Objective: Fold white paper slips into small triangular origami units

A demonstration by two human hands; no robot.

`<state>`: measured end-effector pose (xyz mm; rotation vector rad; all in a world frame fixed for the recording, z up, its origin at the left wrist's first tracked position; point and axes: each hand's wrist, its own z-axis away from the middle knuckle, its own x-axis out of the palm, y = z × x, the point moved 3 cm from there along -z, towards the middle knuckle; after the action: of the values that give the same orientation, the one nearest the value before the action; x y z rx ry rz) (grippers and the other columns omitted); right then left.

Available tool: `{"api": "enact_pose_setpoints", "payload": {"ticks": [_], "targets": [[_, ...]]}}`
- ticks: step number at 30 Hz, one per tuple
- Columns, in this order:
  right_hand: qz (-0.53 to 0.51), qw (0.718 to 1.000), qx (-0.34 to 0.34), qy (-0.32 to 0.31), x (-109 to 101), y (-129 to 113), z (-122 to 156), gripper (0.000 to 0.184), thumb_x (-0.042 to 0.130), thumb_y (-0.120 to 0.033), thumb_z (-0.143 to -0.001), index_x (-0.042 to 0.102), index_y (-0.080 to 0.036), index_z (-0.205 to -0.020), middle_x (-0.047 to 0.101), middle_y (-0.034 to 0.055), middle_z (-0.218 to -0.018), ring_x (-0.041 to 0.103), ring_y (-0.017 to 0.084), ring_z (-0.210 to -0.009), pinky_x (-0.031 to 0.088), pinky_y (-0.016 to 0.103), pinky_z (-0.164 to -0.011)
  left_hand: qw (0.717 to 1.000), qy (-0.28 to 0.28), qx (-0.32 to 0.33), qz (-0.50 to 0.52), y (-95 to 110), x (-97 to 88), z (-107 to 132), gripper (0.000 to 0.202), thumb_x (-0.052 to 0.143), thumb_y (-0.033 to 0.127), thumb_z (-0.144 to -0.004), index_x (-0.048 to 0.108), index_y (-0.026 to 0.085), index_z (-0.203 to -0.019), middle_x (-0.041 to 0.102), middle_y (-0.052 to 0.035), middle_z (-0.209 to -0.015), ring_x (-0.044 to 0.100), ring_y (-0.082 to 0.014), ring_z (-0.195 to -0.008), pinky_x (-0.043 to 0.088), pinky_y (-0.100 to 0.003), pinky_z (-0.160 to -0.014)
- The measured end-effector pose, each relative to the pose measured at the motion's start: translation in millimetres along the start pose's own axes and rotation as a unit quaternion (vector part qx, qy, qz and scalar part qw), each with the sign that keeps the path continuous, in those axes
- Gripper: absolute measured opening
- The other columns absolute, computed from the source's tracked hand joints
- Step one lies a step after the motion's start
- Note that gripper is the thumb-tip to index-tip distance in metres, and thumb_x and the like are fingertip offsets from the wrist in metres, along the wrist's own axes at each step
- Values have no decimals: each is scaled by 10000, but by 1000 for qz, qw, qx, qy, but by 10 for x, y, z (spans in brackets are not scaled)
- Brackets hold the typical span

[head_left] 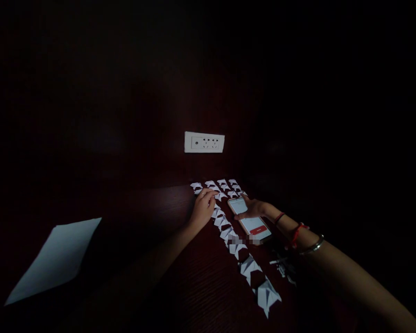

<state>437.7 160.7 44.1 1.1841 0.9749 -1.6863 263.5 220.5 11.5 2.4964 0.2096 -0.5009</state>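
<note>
Small folded white paper pieces [223, 221] lie in several rows on the dark table, one long row running toward me. My left hand [204, 206], with a ring on one finger, rests over the far part of that row. Its fingers are loosely bent and apart, the tips at a folded piece [220, 196]. Across a lit phone [254, 222] reaches my right hand [253, 208]. The thumb lies over the phone's left side, while the other fingers stretch to the folded pieces [233, 194] beyond it. Part of the phone's screen is hidden by this hand.
A white sheet of paper [57, 259] lies at the left. Behind the rows, a white socket panel [204, 142] is set in the dark wall. Narrow white scraps [284, 268] lie below my right forearm. Most of the surroundings are too dark to make out.
</note>
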Motion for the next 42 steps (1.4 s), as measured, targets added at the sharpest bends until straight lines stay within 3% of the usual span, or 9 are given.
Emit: {"api": "enact_pose_setpoints", "payload": {"ticks": [7,14,17,19,21,25,32,37,42], "targets": [[-3,999,43,16,153,0,41,1033,633,-544,-520,108,-203,-1342,453,191,-1172,503,316,-994,415,389,-744,999,13,-21,-40,-69,-21,-4,204,370,88,-836,561,149,-872,534,-40,-918,514,-134,-885,431,-281,-804],[-15,993,25,111,-206,46,267,1004,583,-560,-596,33,-175,-1343,443,213,-1151,476,321,-1011,399,384,-760,990,-4,-49,-133,-98,-229,55,254,446,282,-852,476,145,-1064,495,-75,-1064,522,-168,-894,451,-358,-756],[-20,989,-4,150,-427,-159,301,922,557,-530,-659,43,-176,-1339,437,191,-1155,473,288,-1008,390,390,-789,977,-32,-66,-199,-179,-635,168,239,448,275,-850,486,144,-1046,498,-72,-1057,517,-168,-899,441,-361,-766],[-22,986,-22,163,-515,-431,254,711,520,-474,-731,207,-184,-1300,417,158,-1181,467,261,-1009,396,410,-799,962,-45,-87,-254,-255,-1033,298,181,448,199,-832,527,187,-994,501,-50,-1049,500,-166,-926,402,-337,-824],[-26,985,-40,163,-525,-818,165,376,441,-340,-829,407,-180,-1167,435,92,-1173,478,207,-985,408,417,-806,939,-33,-128,-317,-320,-1461,464,229,423,149,-805,533,193,-1001,486,-70,-1059,469,-207,-972,366,-355,-848],[-42,987,-72,137,-293,-1764,-3,323,462,-300,-825,456,-146,-1109,488,80,-1103,507,193,-945,431,398,-777,890,-30,-181,-417,-356,-1999,759,273,426,145,-759,539,152,-1007,473,-119,-1072,423,-281,-1002,316,-426,-838],[-69,993,-41,89,291,-2762,-96,304,461,-284,-828,464,-144,-1097,497,76,-1087,521,181,-915,446,383,-755,847,-83,-198,-486,-392,-1949,808,173,479,189,-757,588,130,-878,536,-116,-964,477,-263,-929,365,-409,-773],[-69,995,-20,66,382,-2883,-183,377,457,-305,-827,401,-166,-1173,450,91,-1157,488,215,-984,428,425,-786,838,-112,-210,-491,-445,-1887,833,257,458,279,-844,482,128,-1049,501,-74,-1047,513,-182,-912,433,-380,-772],[-79,992,-61,77,272,-2642,-203,551,461,-392,-804,302,-120,-1256,431,164,-1168,451,266,-1041,415,438,-797,841,-114,-204,-487,-461,-1895,848,256,454,274,-848,474,139,-1066,498,-75,-1059,520,-174,-900,450,-365,-755]]}}
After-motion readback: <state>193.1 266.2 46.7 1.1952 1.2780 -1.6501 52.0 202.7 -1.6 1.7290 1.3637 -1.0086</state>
